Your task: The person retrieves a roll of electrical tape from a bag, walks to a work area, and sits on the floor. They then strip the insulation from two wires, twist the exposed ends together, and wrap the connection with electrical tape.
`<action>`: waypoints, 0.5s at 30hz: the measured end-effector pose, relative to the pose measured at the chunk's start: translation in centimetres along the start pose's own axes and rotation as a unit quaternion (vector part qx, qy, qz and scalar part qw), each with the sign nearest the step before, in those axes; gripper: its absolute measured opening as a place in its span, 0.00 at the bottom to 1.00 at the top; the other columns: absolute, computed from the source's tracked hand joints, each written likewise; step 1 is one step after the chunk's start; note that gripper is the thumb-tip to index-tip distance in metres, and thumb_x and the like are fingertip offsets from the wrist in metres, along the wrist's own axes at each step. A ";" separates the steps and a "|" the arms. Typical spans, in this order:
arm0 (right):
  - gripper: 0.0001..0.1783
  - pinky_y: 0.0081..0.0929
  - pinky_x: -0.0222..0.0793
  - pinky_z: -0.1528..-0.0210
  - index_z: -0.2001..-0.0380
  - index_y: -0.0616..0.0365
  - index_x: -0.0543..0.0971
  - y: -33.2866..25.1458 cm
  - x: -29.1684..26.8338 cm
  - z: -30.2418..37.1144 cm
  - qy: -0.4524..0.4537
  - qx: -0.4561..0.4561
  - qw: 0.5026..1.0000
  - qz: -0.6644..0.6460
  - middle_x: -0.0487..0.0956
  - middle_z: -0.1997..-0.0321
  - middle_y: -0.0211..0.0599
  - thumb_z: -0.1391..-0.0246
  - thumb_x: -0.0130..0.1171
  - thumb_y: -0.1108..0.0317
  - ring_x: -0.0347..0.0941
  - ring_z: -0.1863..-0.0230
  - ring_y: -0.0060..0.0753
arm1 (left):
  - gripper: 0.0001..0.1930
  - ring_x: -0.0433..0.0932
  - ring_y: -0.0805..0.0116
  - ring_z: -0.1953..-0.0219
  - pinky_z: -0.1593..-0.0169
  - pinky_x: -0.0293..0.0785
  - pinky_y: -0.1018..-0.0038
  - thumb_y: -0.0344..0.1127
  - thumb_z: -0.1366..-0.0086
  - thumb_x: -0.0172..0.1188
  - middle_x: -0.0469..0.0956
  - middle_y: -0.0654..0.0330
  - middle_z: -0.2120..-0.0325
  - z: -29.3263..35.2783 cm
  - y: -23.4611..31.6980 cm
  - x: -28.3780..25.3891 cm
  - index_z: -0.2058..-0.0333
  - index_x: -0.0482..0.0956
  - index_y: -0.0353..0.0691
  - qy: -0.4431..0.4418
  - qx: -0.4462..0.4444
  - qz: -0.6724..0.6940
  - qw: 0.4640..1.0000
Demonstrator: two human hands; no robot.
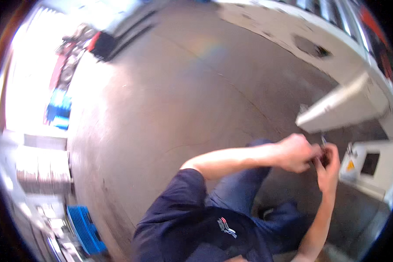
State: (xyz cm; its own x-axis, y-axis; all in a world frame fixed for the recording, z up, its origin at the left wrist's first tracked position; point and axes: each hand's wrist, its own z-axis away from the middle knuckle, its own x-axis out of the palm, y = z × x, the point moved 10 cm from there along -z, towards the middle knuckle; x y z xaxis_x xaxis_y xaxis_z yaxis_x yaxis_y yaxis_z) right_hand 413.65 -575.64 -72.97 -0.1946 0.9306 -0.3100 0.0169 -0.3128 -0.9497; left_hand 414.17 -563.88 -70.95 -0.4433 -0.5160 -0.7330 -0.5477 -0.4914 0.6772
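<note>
My left hand (295,153) reaches across to the right, its fingers closed and pressed up to those of my other hand. Fingers bent, my right hand (330,167) meets it from the right side. Between the fingertips of both is something small and dark, too blurred to name. A thin, shiny piece (323,139) sticks up just above the right fingers. Both hands are in front of a cream metal machine arm or cover (343,107) and close to a cream box (367,168) with a yellow warning triangle and a dark square opening.
A long cream machine frame (270,30) with metal rollers (329,11) runs along the upper right. Dark forks (133,32) extend from a red and black body (102,46) at upper left. Stacked sheets (43,168) and a blue ribbed object (85,229) stand left on the grey floor (170,100).
</note>
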 end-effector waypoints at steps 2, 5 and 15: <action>0.19 0.23 0.66 0.52 0.50 0.59 0.70 -0.5 0.2 1.0 0.012 0.018 1.000 -0.008 0.71 0.64 0.28 0.42 0.63 0.78 0.69 0.60 0.23 | 0.18 0.81 0.45 0.70 0.61 0.74 0.55 0.38 0.48 0.67 0.78 0.51 0.80 1.1 0.8 0.0 0.63 0.73 0.36 0.038 0.036 0.004 0.999; 0.18 0.22 0.66 0.52 0.51 0.59 0.70 -0.9 -1.5 1.1 0.031 0.017 0.999 -0.024 0.71 0.64 0.28 0.43 0.62 0.79 0.69 0.60 0.23 | 0.17 0.81 0.45 0.71 0.63 0.75 0.53 0.38 0.47 0.66 0.79 0.50 0.79 0.4 1.2 -1.1 0.62 0.73 0.37 0.047 0.030 0.015 0.998; 0.16 0.18 0.69 0.67 0.55 0.59 0.72 -5.6 -2.5 0.8 0.043 -0.016 0.999 0.009 0.79 0.69 0.28 0.44 0.66 0.75 0.71 0.68 0.13 | 0.18 0.83 0.48 0.66 0.60 0.79 0.59 0.42 0.42 0.70 0.84 0.51 0.69 1.8 1.0 -4.8 0.55 0.80 0.42 0.086 -0.048 -0.007 0.995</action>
State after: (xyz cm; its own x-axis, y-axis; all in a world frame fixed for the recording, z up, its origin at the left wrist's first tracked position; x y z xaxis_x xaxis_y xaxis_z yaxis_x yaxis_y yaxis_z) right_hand 413.26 -576.37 -66.88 -0.1091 0.9381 -0.3286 0.0520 -0.3248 -0.9444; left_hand 414.50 -560.67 -66.92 -0.3031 -0.6179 -0.7255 -0.4781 -0.5600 0.6766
